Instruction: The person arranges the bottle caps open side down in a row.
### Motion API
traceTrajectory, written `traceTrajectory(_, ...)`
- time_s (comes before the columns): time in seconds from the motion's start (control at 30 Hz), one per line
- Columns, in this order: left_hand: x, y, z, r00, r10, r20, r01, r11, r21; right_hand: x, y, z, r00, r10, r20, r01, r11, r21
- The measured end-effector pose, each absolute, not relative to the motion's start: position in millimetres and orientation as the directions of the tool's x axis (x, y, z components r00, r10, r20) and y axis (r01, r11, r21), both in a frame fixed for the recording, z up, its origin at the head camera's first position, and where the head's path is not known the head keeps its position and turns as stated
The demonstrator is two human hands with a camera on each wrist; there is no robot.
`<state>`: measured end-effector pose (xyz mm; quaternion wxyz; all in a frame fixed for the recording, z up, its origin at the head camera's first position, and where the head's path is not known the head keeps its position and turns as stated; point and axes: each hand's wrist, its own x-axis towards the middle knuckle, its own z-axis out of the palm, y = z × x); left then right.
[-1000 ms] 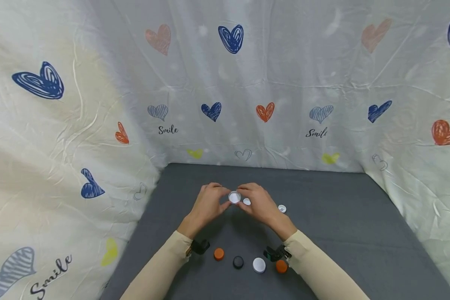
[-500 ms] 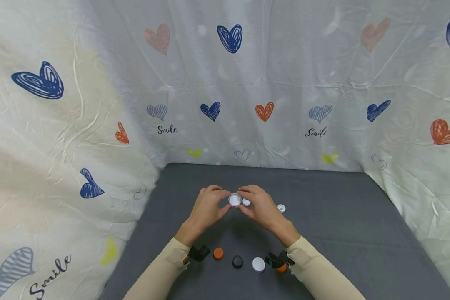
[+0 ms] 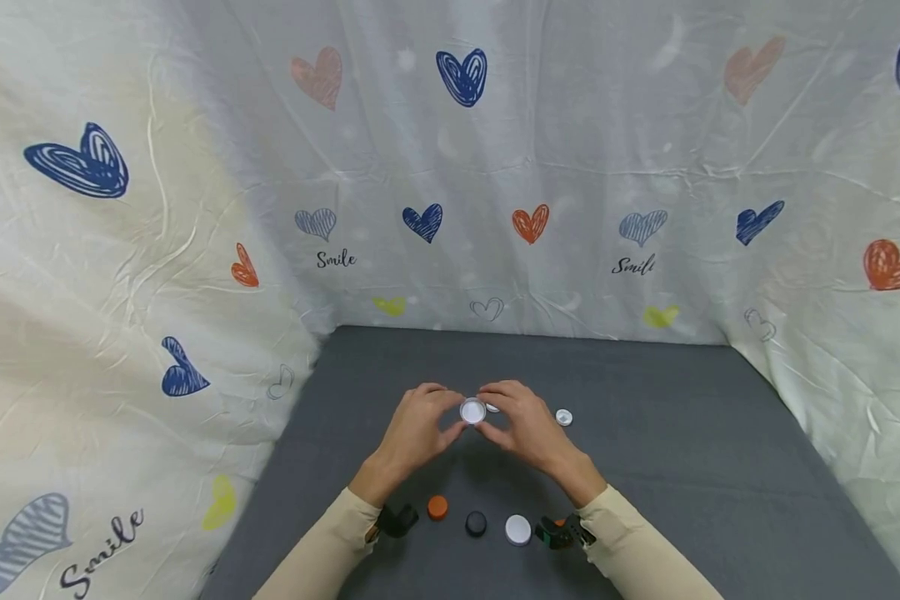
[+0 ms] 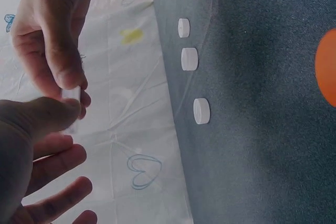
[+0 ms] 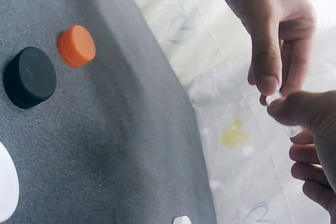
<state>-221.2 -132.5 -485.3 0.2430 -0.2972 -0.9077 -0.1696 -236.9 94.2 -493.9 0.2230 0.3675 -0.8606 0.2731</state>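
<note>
Fingers (image 3: 445, 400) of left hand (image 3: 414, 429) and right hand (image 3: 527, 429) meet at a small white disc (image 3: 472, 411) with a translucent rim, pinched from both sides and raised above the grey table (image 3: 660, 417). Cap or shallow container: cannot tell. In the left wrist view, the left hand's lower fingers spread away from it.

Handling, judged: light, stiff, probably plastic; smooth, so liable to slip under uneven pressure; not evidently fragile. Best hold: opposite points on the rim, thumbs nearest the wearer.

Edges: far table edge lies beyond the hands, against the printed curtain (image 3: 570, 275). White caps (image 4: 189, 59) stand nearby, one partly hidden by the right hand. Below, between the forearms: orange cap (image 3: 438, 507), black cap (image 3: 476, 524), larger white cap (image 3: 518, 530). More room for sideways movement appears at left.
</note>
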Motion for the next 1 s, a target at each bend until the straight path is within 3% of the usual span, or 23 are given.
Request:
traceTrajectory(0.2,-221.6,-134.3,-487.5,-0.648,0.471,0.599,0.644,0.758,0.101,-235.6,99.1,-489.5,-0.647,-0.499,0.576,-0.747,0.567,-0.348)
traceTrajectory(0.43,-221.0,-134.0,-486.8,-0.532,0.489,0.692,0.709,0.704,0.048,-233.9,102.3,-484.4,-0.704,-0.495,0.509,-0.71,0.516,-0.48)
traceTrajectory(0.67,-221.2,-134.1,-489.8,-0.48,0.484,0.732,0.721,0.692,0.015,-232.1,105.7,-481.7,-0.765,-0.491,0.417,-0.64,0.5,-0.583)
traceTrajectory(0.77,-220.8,-133.7,-489.6,-0.507,0.457,0.731,0.726,0.683,0.077,-231.8,106.8,-479.9,-0.762,-0.475,0.44,-0.645,0.493,-0.584)
traceTrajectory(1.0,-219.6,-133.4,-490.5,-0.681,0.321,0.658,0.678,0.617,0.4,-231.9,109.5,-480.2,-0.671,-0.437,0.599,-0.735,0.496,-0.463)
